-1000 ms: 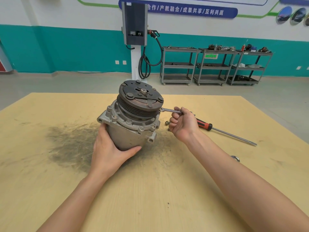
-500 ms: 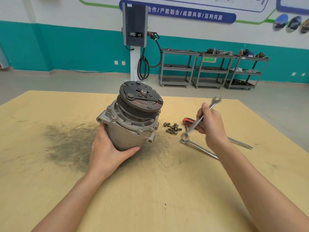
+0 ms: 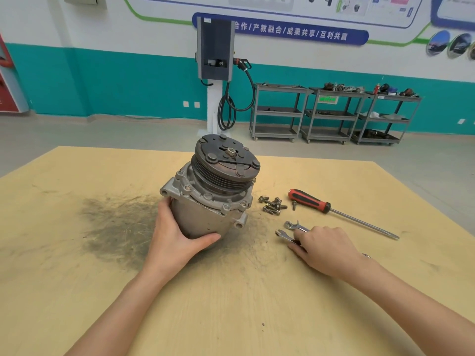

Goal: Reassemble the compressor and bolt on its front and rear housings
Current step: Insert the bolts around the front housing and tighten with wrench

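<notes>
The compressor [image 3: 209, 191] stands on the wooden table [image 3: 77, 291], near the table's middle, tilted so that its dark pulley [image 3: 226, 160] faces up and away from the person, with a brass-coloured nut [image 3: 230, 152] at the pulley centre. The left hand [image 3: 177, 236] holds the compressor's grey body from the near left side: the fingers wrap round the left flank and the thumb lies across the lower front. A dark, scuffed stain [image 3: 115, 227] marks the table to the left of the compressor and runs under it. To the right of the compressor, just beside its mounting flange, lies a loose cluster of bolts [image 3: 272, 205]. Further right of the compressor, beyond the bolts, a screwdriver [image 3: 339, 213] with a red and black handle lies flat, its handle toward the bolts and its shaft pointing away to the right. Nearer the person than the bolts, two wrenches [image 3: 289, 229] lie side by side on the table with their open ends toward the compressor. The right hand [image 3: 326, 249] rests palm down on the wrench shafts, fingers bent over them; whether it grips them or only presses on them cannot be told. Behind the compressor, on the floor by the teal wall, stand a grey charging post [image 3: 216, 50] and three metal carts [image 3: 331, 114].
</notes>
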Available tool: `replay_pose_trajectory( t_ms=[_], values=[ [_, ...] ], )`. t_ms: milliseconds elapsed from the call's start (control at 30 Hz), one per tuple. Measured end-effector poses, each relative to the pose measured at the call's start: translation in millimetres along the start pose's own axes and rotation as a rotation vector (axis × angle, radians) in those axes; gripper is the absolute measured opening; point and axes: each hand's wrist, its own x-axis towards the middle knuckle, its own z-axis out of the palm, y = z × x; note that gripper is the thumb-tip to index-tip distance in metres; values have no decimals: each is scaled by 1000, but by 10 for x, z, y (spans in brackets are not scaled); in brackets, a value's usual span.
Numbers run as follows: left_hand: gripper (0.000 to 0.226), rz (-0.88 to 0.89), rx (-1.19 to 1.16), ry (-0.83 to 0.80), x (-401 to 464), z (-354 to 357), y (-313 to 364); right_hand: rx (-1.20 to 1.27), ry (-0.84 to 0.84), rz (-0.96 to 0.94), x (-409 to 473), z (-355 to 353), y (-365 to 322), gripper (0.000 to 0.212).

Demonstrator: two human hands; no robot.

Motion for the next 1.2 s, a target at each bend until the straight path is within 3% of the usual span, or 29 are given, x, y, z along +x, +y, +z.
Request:
replay_pose_trajectory(
  t_ms=[167,400,633,833,1100,1200],
  values=[
    [111,-38,-54,-73,88,-97,-69,-21,43,37,-23,76,36,40],
    [107,-26,0,-118,95,-100,-97,254,263,280,210,-19,151,22],
    [107,-8,116,-68,91,-106,-63,467,159,448,671,91,267,24],
    [111,-35,260,1,33,-86,-10,483,134,426,942,81,188,24],
    [108,-21,386,81,-35,-40,56,213,105,349,971,125,119,15],
    [106,-33,383,82,-45,-27,69,237,110,367,941,130,119,18]
  ],
)
